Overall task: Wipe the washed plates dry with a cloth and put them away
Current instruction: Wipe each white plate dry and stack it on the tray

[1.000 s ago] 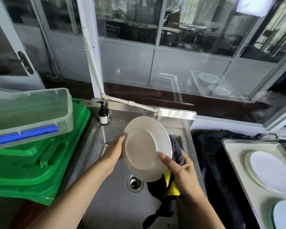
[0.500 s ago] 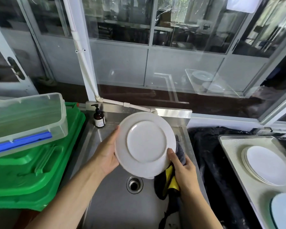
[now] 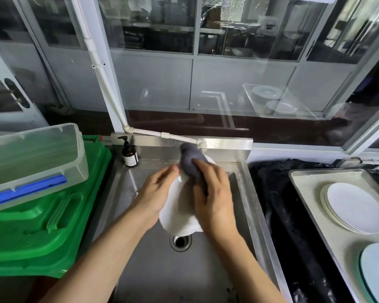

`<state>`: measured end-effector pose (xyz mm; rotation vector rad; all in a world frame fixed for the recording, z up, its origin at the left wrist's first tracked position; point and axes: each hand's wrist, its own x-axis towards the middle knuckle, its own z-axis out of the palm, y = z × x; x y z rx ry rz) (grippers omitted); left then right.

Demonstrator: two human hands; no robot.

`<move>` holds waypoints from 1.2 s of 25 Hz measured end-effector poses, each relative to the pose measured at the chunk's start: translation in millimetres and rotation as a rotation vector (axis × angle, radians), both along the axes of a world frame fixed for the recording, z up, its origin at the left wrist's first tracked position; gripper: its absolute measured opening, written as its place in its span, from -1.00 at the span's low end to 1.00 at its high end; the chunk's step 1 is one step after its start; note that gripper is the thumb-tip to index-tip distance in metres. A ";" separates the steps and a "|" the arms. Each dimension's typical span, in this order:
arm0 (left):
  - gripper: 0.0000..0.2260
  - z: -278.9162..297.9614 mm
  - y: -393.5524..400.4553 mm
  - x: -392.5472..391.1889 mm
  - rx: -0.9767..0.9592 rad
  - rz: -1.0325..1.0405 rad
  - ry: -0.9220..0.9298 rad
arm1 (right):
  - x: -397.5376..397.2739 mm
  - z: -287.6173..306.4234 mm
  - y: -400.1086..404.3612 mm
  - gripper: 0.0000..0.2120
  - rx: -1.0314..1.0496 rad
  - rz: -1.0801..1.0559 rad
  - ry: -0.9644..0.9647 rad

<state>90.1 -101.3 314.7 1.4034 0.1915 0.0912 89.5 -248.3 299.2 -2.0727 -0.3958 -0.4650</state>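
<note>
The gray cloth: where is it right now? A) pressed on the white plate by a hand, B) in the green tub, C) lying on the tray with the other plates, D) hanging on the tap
A: the right hand presses the gray cloth against the white plate, which the left hand holds over the sink.

The plate (image 3: 179, 217) over the sink was plain white, the cloth (image 3: 192, 165) against it dull grey-blue. The sink (image 3: 153, 270) was bare brushed steel. Left of it lay bright green crates (image 3: 42, 232) under a clear tub (image 3: 31, 156) with a blue strip (its only colour). The soap bottle (image 3: 129, 155) was dark brown with a white label.
</note>
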 end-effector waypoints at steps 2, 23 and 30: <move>-0.63 0.5 4.8 0.1 0.017 -0.009 -0.026 | 0.6 0.7 7.0 -0.57 -0.030 0.042 -0.040; -0.73 31.4 -4.8 -0.4 -0.396 0.077 0.260 | -30.2 9.9 40.0 -0.54 0.166 -0.013 0.053; -0.60 37.1 6.9 5.3 -0.461 0.239 0.347 | -70.2 -49.0 28.8 -0.45 -0.029 0.067 -0.149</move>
